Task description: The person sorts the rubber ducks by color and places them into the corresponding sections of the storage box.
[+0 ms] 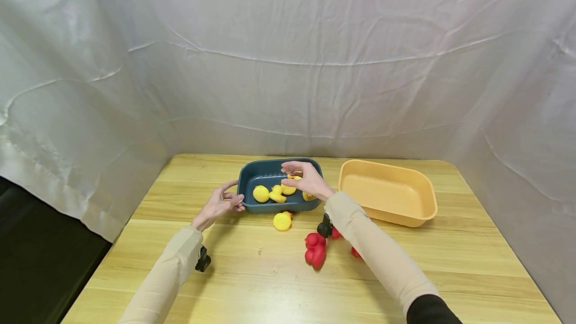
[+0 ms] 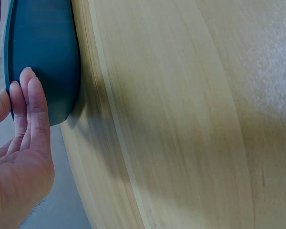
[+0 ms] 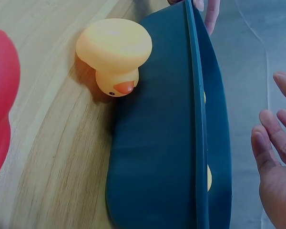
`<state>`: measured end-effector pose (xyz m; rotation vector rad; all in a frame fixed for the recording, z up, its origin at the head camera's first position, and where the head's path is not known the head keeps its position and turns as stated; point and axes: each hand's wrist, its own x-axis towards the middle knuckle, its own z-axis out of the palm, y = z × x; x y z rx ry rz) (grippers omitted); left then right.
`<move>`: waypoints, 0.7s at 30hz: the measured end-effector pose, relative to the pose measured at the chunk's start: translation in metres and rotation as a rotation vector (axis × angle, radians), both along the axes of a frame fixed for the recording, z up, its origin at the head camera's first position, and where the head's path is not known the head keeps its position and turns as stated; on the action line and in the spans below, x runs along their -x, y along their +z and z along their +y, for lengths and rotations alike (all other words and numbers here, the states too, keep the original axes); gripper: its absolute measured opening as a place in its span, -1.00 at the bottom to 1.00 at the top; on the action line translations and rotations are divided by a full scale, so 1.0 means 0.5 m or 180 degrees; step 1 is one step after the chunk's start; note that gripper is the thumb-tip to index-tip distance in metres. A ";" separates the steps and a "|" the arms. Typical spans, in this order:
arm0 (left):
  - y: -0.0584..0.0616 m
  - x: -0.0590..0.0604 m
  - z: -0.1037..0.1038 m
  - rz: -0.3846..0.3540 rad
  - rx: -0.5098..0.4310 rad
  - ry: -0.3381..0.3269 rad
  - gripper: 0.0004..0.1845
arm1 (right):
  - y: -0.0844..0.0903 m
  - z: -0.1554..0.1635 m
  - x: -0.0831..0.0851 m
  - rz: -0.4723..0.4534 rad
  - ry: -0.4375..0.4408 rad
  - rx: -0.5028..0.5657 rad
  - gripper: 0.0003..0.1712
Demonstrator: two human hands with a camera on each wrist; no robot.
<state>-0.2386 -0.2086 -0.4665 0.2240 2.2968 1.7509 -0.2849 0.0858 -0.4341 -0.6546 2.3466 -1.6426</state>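
Note:
A dark blue basin (image 1: 279, 208) stands near the back of the table with several yellow rubber ducks (image 1: 261, 194) in it. My left hand (image 1: 220, 203) holds the basin's left end, fingers on the outer wall and thumb at the rim, as the left wrist view (image 2: 26, 138) also shows. Over the basin's right half hovers my right hand (image 1: 308, 180), its fingers spread and loosely bent. In the right wrist view that hand (image 3: 276, 157) has nothing in it. One yellow rubber duck (image 1: 282, 221) lies on the table by the basin's front wall, tipped over in the right wrist view.
Right of the basin stands a yellow-orange basin (image 1: 387, 189). Red rubber ducks (image 1: 316, 251) lie on the wooden table (image 1: 252, 274) near my right forearm, which partly covers some. Pale curtains (image 1: 315, 89) hang behind and at the sides.

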 end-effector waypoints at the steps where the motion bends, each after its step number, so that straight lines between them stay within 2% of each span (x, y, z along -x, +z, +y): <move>1: 0.000 0.000 0.000 0.0001 -0.0005 0.0001 -0.28 | 0.001 0.001 -0.001 0.0004 0.0004 0.0004 -0.42; 13: 0.001 -0.002 -0.007 0.0003 0.0009 -0.0033 -0.28 | 0.009 0.005 -0.014 -0.0007 0.0052 0.0032 -0.46; 21: 0.001 -0.002 -0.008 0.0028 0.0026 -0.0042 -0.27 | 0.000 0.017 -0.024 0.0294 0.0252 0.0084 -0.55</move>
